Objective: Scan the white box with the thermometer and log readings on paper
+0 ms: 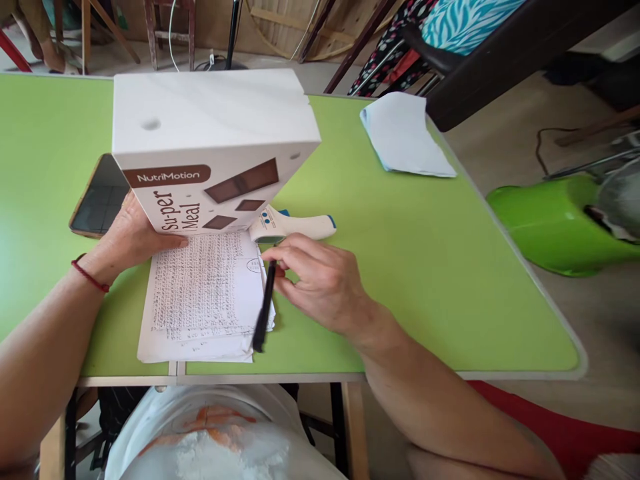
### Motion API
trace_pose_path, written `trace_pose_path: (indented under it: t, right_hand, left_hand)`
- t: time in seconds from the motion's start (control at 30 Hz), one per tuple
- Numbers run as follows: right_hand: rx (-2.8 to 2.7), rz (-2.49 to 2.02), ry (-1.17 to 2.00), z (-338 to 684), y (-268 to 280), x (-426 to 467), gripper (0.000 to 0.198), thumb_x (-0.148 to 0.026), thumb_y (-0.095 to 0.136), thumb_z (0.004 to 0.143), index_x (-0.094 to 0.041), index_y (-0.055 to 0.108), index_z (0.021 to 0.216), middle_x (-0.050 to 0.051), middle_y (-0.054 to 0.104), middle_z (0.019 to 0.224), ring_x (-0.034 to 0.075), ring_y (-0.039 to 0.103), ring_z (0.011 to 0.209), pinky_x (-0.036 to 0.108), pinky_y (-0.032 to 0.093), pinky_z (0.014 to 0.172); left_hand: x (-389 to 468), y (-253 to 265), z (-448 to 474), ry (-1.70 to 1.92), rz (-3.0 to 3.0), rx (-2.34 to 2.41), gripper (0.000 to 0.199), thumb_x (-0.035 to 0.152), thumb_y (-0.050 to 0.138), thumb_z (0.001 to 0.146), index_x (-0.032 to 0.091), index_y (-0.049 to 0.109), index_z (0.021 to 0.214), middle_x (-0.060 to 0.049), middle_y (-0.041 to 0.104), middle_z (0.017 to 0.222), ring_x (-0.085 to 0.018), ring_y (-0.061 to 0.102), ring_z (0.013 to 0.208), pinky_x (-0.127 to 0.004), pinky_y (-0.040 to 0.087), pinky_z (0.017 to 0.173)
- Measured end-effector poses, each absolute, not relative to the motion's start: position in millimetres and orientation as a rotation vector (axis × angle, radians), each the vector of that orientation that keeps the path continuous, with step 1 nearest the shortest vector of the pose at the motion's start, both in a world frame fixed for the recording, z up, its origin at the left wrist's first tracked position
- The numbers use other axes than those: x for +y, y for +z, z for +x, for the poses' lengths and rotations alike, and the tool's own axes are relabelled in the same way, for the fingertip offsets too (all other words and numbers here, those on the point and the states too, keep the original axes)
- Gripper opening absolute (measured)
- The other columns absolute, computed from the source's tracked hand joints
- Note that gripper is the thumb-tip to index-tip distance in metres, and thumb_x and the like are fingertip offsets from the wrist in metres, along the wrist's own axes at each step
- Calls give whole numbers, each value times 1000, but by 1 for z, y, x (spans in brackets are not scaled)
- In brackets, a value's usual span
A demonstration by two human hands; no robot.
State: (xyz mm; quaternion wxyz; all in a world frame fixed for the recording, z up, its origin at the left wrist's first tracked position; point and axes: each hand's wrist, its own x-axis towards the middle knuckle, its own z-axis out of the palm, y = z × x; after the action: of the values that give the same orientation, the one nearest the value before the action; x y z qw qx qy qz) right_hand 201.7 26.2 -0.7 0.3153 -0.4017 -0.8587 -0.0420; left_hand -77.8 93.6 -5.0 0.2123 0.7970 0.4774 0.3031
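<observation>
A white NutriMotion box (215, 110) stands tilted over the green table, its printed front facing me. Against its lower left edge is my left hand (133, 230), gripping it with the thumb in front; the other fingers are hidden behind the box. My right hand (317, 277) pinches a black pen (265, 307), which points down toward me beside the papers. Below the box lies a stack of papers (200, 293) covered in dense handwriting, with a small oval mark at the right. A white handheld thermometer (305, 227) with blue buttons lies just beyond my right hand, partly behind the box.
A dark-screened phone (100, 197) lies left of the box. Folded white paper (405, 133) rests near the table's far right edge. Beyond that edge stands a green plastic stool (545, 227). Other people's legs and several wooden furniture pieces show in the background.
</observation>
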Motion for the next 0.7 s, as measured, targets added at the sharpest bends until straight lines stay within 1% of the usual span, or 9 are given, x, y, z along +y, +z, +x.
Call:
trace_pose_path:
  t: [0.1, 0.17, 0.3, 0.4, 0.5, 0.53, 0.6, 0.63, 0.7]
  right_hand:
    - [-2423, -1101, -152, 205, 0, 23, 20, -4, 53, 76, -15, 69, 77, 2, 65, 68, 12, 56, 58, 25, 37, 49]
    - [-2511, -1116, -143, 206, 1, 21, 20, -6, 53, 78, -16, 70, 74, 3, 63, 65, 13, 53, 56, 27, 32, 49]
    - [-2591, -1137, -18, 206, 2, 20, 21, -9, 52, 80, -18, 70, 73, 2, 60, 62, 14, 50, 56, 29, 28, 49]
    - [-2483, -1132, 132, 205, 1, 22, 20, -10, 53, 78, -19, 70, 78, 2, 62, 66, 13, 52, 57, 28, 32, 50]
    - [-2247, -1196, 112, 207, -3, 29, 19, -10, 53, 77, -20, 69, 80, 2, 65, 70, 14, 55, 59, 28, 41, 51]
    - [-2169, -1247, 65, 208, -4, 32, 19, -11, 54, 77, -20, 69, 82, 4, 65, 74, 16, 58, 63, 29, 44, 53]
    - [-2070, -1365, -50, 211, -9, 39, 22, -12, 55, 75, -19, 68, 91, 8, 66, 86, 22, 61, 78, 35, 51, 66]
    - [-2060, -1418, -99, 212, -11, 43, 28, -13, 56, 73, -17, 67, 98, 12, 66, 95, 26, 61, 88, 40, 51, 74]
    - [-2112, -1494, -156, 215, -18, 49, 41, -13, 57, 70, -14, 62, 111, 17, 63, 111, 32, 57, 104, 49, 47, 86]
  left_hand:
    - [93, -4, -78, 830, 2181, 1320, 65, 27, 81, 62, 22, 55, 122, -8, 58, 120, -39, 48, 119, -59, 36, 107]
    - [93, -4, -78, 845, 2152, 1311, 67, 30, 82, 61, 23, 56, 122, -8, 59, 117, -39, 51, 115, -59, 36, 107]
    - [94, -6, -79, 853, 2140, 1317, 68, 32, 84, 58, 22, 58, 119, -9, 60, 115, -40, 53, 112, -61, 32, 107]
    - [95, -5, -78, 890, 2152, 1297, 71, 31, 85, 55, 23, 57, 121, -9, 58, 121, -41, 50, 115, -61, 29, 110]
    - [95, -4, -78, 909, 2133, 1271, 70, 29, 85, 55, 25, 58, 119, -9, 56, 126, -41, 47, 120, -59, 29, 110]
    - [94, -3, -77, 910, 2127, 1266, 69, 29, 85, 55, 24, 59, 118, -9, 56, 125, -41, 45, 121, -59, 30, 110]
    - [93, -1, -76, 915, 2118, 1262, 68, 31, 85, 57, 23, 58, 119, -9, 58, 121, -42, 44, 124, -59, 30, 110]
    - [92, 1, -76, 923, 2108, 1260, 69, 33, 84, 58, 22, 57, 120, -9, 60, 117, -42, 43, 124, -59, 31, 109]
    - [90, 4, -74, 939, 2079, 1241, 71, 37, 84, 59, 21, 56, 122, -9, 63, 110, -41, 43, 125, -58, 33, 108]
